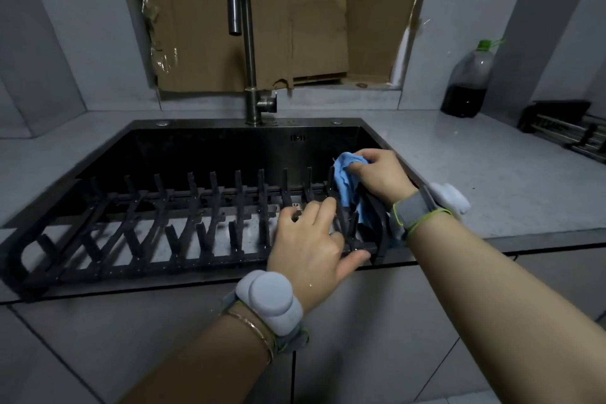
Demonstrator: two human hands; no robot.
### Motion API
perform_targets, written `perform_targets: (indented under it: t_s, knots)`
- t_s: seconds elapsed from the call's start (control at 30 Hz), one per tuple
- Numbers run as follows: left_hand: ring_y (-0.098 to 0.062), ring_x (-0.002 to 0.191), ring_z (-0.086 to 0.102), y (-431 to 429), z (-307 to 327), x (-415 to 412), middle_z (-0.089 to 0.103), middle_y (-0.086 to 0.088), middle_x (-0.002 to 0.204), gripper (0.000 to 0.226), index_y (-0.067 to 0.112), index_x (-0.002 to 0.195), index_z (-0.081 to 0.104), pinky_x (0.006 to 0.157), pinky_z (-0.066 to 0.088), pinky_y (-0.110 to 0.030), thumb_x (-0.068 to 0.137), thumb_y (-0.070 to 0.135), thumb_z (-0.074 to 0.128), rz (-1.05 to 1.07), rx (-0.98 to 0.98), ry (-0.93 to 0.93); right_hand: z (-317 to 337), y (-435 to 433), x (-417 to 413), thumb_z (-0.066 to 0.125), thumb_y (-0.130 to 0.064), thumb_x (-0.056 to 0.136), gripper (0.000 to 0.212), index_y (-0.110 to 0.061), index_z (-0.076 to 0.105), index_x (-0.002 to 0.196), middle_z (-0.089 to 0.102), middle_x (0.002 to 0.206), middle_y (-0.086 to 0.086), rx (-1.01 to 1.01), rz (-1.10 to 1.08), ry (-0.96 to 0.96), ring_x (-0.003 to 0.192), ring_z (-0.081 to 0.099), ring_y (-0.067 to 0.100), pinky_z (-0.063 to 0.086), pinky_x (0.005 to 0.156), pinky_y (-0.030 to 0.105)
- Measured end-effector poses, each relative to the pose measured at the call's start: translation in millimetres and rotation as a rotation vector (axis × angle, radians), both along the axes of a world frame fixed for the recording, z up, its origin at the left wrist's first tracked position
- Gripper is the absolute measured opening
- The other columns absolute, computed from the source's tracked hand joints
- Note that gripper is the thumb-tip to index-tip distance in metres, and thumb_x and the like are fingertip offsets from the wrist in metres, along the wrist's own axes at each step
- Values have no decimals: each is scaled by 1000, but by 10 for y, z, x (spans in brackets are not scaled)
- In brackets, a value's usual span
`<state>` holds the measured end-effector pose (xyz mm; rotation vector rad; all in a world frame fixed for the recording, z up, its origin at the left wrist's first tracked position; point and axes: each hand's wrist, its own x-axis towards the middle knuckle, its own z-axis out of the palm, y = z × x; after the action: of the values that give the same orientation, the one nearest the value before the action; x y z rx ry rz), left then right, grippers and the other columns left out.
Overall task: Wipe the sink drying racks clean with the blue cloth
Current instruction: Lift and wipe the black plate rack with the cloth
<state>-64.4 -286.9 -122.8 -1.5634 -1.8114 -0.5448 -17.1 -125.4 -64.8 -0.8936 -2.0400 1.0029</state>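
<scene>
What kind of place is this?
Most likely a home kitchen: a dark sink with a tall tap is set into a grey counter, a black rack lies across the sink, and a bottle of dark liquid stands on the counter.

Home kitchen, plain, dim. Dark inset sink (213, 147) at centre, gooseneck steel tap (244, 26) at 12 o'clock behind it. Black pronged drying rack (183, 207) across sink's near edge. Grey countertop (475, 157) all round, grey wall tiles (65, 26) at 10 o'clock. Plastic bottle (467, 82) of dark liquid at 2 o'clock, metal rack (570, 131) at 3 o'clock. Cardboard (295, 10) covers wall opening at 12 o'clock. Grey cabinet fronts (360, 321) at 6 o'clock.
</scene>
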Motion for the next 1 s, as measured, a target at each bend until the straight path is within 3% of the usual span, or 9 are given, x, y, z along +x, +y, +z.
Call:
perform_targets:
  t_s: [0.1,0.17,0.27,0.33,0.43,0.57,0.67,0.83,1.0]
  knots:
    - [-23,89,48,13,-39,0,64,-11,99,58,12,57,70,75,34,-40,81,57,41,43,36,34,4,-162,201,58,-4,81,21,-11,73,93,70,94,3,76,12,-76,90,63,16,52,88,36]
    - [-24,83,53,20,-48,-4,62,-9,92,59,13,56,70,72,40,-40,81,58,41,49,61,42,28,-365,411,58,-4,81,28,-12,72,103,69,106,-3,163,-20,-97,95,62,11,49,87,25]
    - [-24,77,56,16,-34,12,59,-7,85,57,14,54,69,71,40,-39,79,57,41,60,73,43,-34,-734,748,62,-1,77,26,-9,73,100,67,110,-5,314,-63,-160,99,62,11,37,77,6]
    - [-25,75,57,9,-37,15,59,-7,83,55,14,53,68,71,31,-38,78,55,41,48,87,34,-92,-928,892,66,5,68,23,-6,75,86,69,109,5,484,-85,-167,98,65,19,39,79,10]
    - [-25,72,57,-6,-43,3,57,-7,81,54,12,53,67,70,27,-37,79,54,44,21,107,40,-99,-1003,980,70,10,54,24,-7,73,71,73,89,10,653,-83,-192,80,69,27,47,70,20]
    - [-24,72,55,3,-48,4,55,-6,80,55,12,52,65,70,27,-36,79,55,46,20,127,52,90,-761,747,58,4,73,25,-7,73,89,71,90,11,525,-116,-247,87,63,27,32,66,15]
    - [-24,71,54,7,-57,4,55,-7,79,55,11,50,64,69,27,-36,79,55,47,14,144,57,180,-412,342,53,-1,78,26,-8,73,94,70,96,16,528,-109,-332,96,61,32,39,75,27]
    - [-23,73,53,27,-67,-23,55,-6,79,56,12,51,66,70,28,-36,80,55,45,26,150,69,203,-109,-148,56,-7,82,27,-15,72,103,68,107,13,405,-67,-547,100,61,28,46,77,27]
    - [-23,72,55,-4,-96,-5,56,-6,78,58,12,54,67,67,41,-36,81,56,41,-5,141,107,151,-290,142,58,-6,79,23,-6,73,96,69,104,15,376,-79,-375,101,62,27,49,85,33]
